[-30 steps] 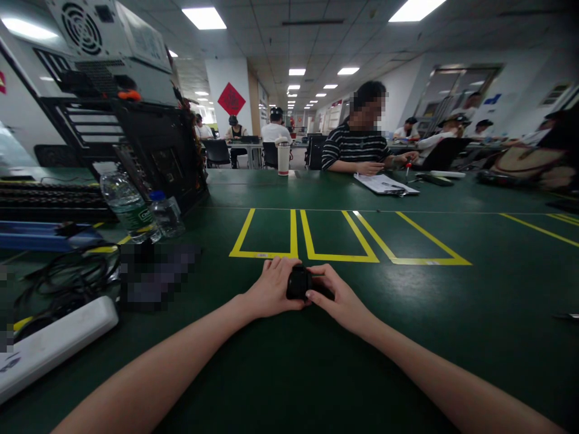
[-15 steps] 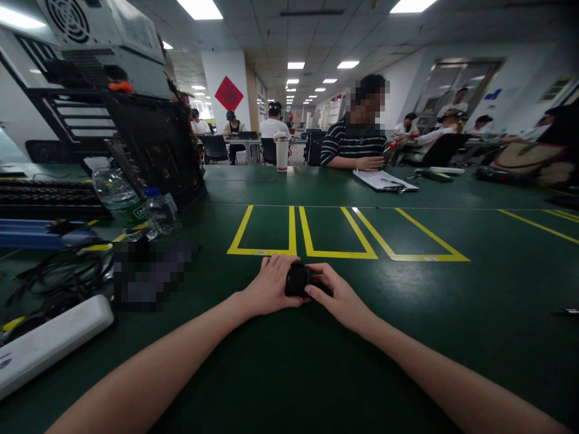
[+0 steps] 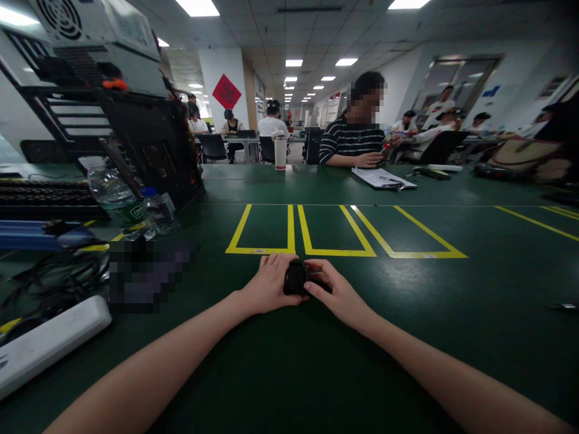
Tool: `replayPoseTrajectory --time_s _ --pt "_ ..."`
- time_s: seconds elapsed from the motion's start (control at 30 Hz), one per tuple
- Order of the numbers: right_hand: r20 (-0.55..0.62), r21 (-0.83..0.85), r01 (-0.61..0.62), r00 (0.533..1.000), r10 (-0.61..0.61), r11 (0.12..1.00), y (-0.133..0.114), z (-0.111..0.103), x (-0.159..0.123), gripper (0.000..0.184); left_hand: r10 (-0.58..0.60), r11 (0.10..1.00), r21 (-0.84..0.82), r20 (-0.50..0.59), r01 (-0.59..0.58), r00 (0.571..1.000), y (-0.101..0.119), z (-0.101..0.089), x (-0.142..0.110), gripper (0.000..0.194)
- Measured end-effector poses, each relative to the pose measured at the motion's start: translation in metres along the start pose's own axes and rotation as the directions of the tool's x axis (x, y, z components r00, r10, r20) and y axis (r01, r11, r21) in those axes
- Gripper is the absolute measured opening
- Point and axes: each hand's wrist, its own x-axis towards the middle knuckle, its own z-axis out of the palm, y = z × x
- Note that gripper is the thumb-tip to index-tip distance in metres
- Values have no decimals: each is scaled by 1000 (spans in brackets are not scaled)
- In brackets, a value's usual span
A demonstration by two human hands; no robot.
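Note:
Between my two hands is a small black rounded object (image 3: 295, 278); its exact kind does not show. My left hand (image 3: 270, 282) is wrapped round its left side, thumb below and fingers over the far side. From the right, my right hand (image 3: 337, 290) pinches it, the thumb and fingertips pressed to its edge. Part of the object is hidden by the fingers. Both hands are low over the green table (image 3: 289, 374), just in front of the yellow tape outlines (image 3: 337, 253).
At left stand an open computer case (image 3: 149, 138), a large water bottle (image 3: 115, 199) and a small blue-capped bottle (image 3: 160, 211), with cables and a white power strip (image 3: 54, 346) nearer. Across the table are a cup (image 3: 280, 154), a clipboard (image 3: 382, 178) and a seated person (image 3: 350, 141).
My hands stay around the black object, with only slight shifts of the right fingers. The whole view has moved slightly.

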Motion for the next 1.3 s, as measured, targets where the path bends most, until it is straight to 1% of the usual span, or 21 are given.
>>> replayPoseTrajectory --time_s 0.07,0.17,0.27,0.33,0.43,0.6,0.7,0.8,0.87,0.93,1.0,1.1,1.17,1.23,1.3 --pt "11 -19 7 1000 -7 1000 0 -1 0 30 0 1000 11 -7 0 1000 -1 1 0 66" --pt "22 -57 65 998 -64 996 0 -1 -1 29 0 1000 21 1 0 1000 -2 1 0 67" --pt "-10 -102 116 993 -118 988 1 0 -2 27 6 1000 14 8 -6 1000 -2 1 0 67" --pt "-30 -98 130 991 -134 987 1 1 -2 23 9 1000 11 1 -9 1000 -2 1 0 66" --pt "-23 -61 108 994 -110 992 1 1 -1 20 15 1000 6 0 -15 1000 -1 1 0 64" --pt "-15 -56 18 1000 -19 998 -2 -1 -1 31 16 1000 -5 24 -16 1000 0 -2 0 64" --pt "8 -57 47 999 -47 997 -2 -1 -2 29 12 1000 3 30 -12 999 0 -2 1 64" --pt "-3 -65 119 993 -120 991 -1 -1 -2 28 13 1000 -2 33 -13 999 -1 -1 1 62" --pt "-14 -52 137 990 -138 989 0 0 -2 24 11 1000 -10 31 -11 999 -1 -1 1 62" --pt "-22 -13 128 991 -129 992 1 1 -1 19 9 1000 -11 25 -9 1000 -1 0 1 62" --pt "-25 17 101 995 -101 995 2 2 -1 19 10 1000 -10 23 -10 1000 -2 0 1 62" --pt "-15 9 45 999 -44 999 2 1 -1 28 8 1000 -17 28 -8 1000 -1 0 0 61" --pt "-5 -13 23 1000 -23 1000 0 0 -1 30 5 1000 -22 30 -4 1000 -1 -1 0 61" --pt "16 -17 25 1000 -25 1000 -1 -1 -1 29 3 1000 -24 36 -2 999 0 -2 0 61" --pt "29 -5 54 998 -54 999 -1 -1 -2 27 2 1000 -25 46 -1 999 0 -3 1 61"
